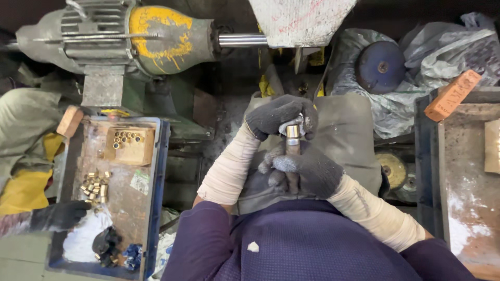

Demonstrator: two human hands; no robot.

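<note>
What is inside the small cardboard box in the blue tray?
The small cardboard box in the blue tray holds several short brass tubes, clustered near its top edge. Anything beneath them is hidden.

A grimy motor [130,36] stands ahead; a blue tray [156,171] lies leftward, plastic sheeting [416,67] rightward, under dim light.

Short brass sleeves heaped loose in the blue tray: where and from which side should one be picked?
Take a brass sleeve at the heap's outer edge, coming from above and pinching across its round sides. They lie flat on the blue tray, crowded, so edge pieces leave room for fingers.
</note>
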